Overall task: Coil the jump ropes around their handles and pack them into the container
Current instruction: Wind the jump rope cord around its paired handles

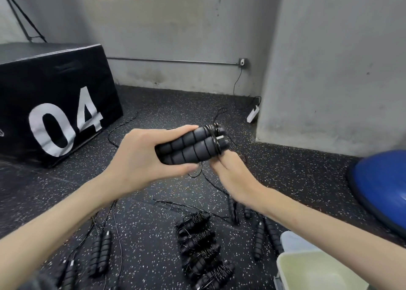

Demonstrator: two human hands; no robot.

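Below the right hand [230, 175] sits the pale container [316, 272]; beneath both hands lie coiled bundles [202, 252]. Left hand [140, 158] grips paired handles [191, 148]; right fingers pinch the cord [216, 140], just begun. Slack could let turns slide off the handle ends.

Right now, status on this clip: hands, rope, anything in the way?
Left hand grips paired handles. Right hand winds cord at their tips, few turns on. Coiled ropes on floor, container lower right. Nothing blocking.
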